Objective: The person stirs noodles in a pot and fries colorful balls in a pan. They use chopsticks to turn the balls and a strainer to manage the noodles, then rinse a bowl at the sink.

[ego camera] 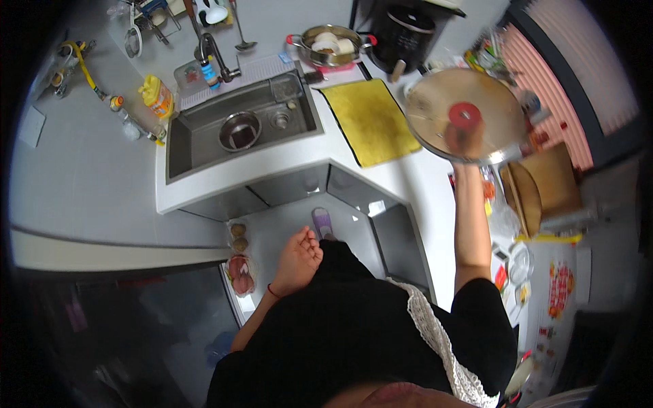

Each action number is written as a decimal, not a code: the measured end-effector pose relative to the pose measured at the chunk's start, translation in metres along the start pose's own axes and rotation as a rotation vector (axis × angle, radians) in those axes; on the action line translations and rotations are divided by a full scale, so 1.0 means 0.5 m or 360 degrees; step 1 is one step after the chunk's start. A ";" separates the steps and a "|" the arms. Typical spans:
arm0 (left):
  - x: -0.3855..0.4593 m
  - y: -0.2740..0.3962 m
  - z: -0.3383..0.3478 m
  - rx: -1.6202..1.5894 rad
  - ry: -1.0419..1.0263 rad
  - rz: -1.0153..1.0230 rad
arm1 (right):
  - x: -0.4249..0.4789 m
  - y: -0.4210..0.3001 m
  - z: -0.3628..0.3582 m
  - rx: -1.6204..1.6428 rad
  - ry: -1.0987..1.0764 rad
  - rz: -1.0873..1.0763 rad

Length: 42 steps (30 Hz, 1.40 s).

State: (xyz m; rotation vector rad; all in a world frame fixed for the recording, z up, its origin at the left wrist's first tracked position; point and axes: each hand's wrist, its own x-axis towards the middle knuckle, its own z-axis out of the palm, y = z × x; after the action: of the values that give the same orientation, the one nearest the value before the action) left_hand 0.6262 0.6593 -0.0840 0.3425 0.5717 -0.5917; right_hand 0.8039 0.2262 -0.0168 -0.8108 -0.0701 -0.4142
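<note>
A round glass pot lid (428,97) with a metal rim and a red knob base (465,115) is held up over the right part of the counter. Through the glass I see my right hand (465,142) at the knob on its far side, blurred; the fingers' exact grip is partly hidden. My left hand (300,257) hangs in front of my body, fingers loosely curled and holding nothing. A yellow mat (370,122) with dark edging lies left of the lid. Behind it stands a steel pot (330,60) with red handles and pale items inside.
A steel bowl (240,131) sits in the grey sink (196,148), below a black faucet (214,56). A yellow bottle (157,97) stands at the sink's left. A black appliance (405,38) is beyond the mat. Wooden boards (543,183) and several packages line the right side.
</note>
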 end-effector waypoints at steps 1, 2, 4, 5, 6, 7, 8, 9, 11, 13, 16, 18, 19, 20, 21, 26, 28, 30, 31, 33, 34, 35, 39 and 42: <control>0.024 0.036 0.019 -0.0040 -0.0004 0.0081 | 0.096 0.066 0.034 0.0015 -0.0008 0.0014; 0.064 0.075 0.024 -0.0132 0.0016 0.0084 | 0.196 0.123 0.076 -0.0041 -0.0028 0.0002; 0.117 0.134 0.095 -0.0175 0.0049 0.0185 | 0.330 0.215 0.166 -0.1123 0.0109 -0.0190; 0.136 0.164 0.127 -0.0202 0.0078 0.0242 | 0.395 0.232 0.219 -0.1428 0.0145 0.0035; 0.159 0.191 0.161 -0.0187 0.0067 0.0277 | 0.480 0.257 0.239 -0.1759 0.0022 0.0018; 0.178 0.213 0.189 -0.0177 0.0066 0.0306 | 0.561 0.289 0.256 -0.2093 -0.0103 0.0008; 0.193 0.230 0.208 -0.0173 0.0079 0.0338 | 0.618 0.332 0.273 -0.2441 -0.0141 -0.0147; 0.207 0.248 0.220 -0.0220 0.0083 0.0378 | 0.659 0.375 0.302 -0.2784 -0.0192 -0.0324; 0.230 0.287 0.233 -0.0309 0.0090 0.0453 | 0.725 0.434 0.342 -0.3047 -0.0437 -0.0199; 0.256 0.316 0.235 -0.0354 0.0139 0.0520 | 0.788 0.499 0.342 -0.3332 -0.0676 -0.0214; 0.288 0.350 0.236 -0.0405 0.0165 0.0584 | 0.843 0.585 0.321 -0.3528 -0.0831 -0.0225; 0.305 0.369 0.243 -0.0403 0.0144 0.0573 | 0.860 0.616 0.319 -0.3623 -0.0904 -0.0182; 0.312 0.378 0.246 -0.0398 0.0132 0.0565 | 0.867 0.631 0.314 -0.3628 -0.0934 -0.0211; 0.320 0.387 0.247 -0.0429 0.0143 0.0553 | 0.875 0.647 0.301 -0.3634 -0.0959 -0.0239; 0.328 0.397 0.248 -0.0455 0.0151 0.0533 | 0.879 0.653 0.293 -0.3644 -0.0973 -0.0264; 0.362 0.440 0.257 -0.0420 0.0194 0.0478 | 0.890 0.674 0.288 -0.3689 -0.1078 -0.0234; 0.367 0.456 0.264 -0.0438 0.0138 0.0430 | 0.891 0.679 0.288 -0.3690 -0.1049 -0.0249; 0.365 0.471 0.269 -0.0416 0.0146 0.0420 | 0.889 0.682 0.294 -0.3700 -0.1022 -0.0249; 0.363 0.477 0.270 -0.0404 0.0150 0.0417 | 0.888 0.684 0.295 -0.3704 -0.1024 -0.0261; 0.359 0.489 0.267 -0.0407 0.0194 0.0405 | 0.884 0.684 0.296 -0.3713 -0.1017 -0.0285; 0.357 0.496 0.265 -0.0403 0.0213 0.0395 | 0.883 0.683 0.300 -0.3745 -0.1007 -0.0205; 0.356 0.504 0.265 -0.0382 0.0219 0.0377 | 0.883 0.681 0.305 -0.3761 -0.1003 -0.0204; 0.358 0.521 0.273 -0.0224 0.0247 0.0280 | 0.864 0.652 0.303 -0.3959 -0.0665 -0.0108; 0.365 0.532 0.295 -0.0034 0.0183 0.0199 | 0.775 0.590 0.385 -0.3332 -0.0470 -0.0283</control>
State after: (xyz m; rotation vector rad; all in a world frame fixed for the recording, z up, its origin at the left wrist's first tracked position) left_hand 0.9721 0.7220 -0.0381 0.3911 0.6616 -0.4474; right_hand 1.2914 0.4164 -0.0026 -2.9445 0.0540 -0.4325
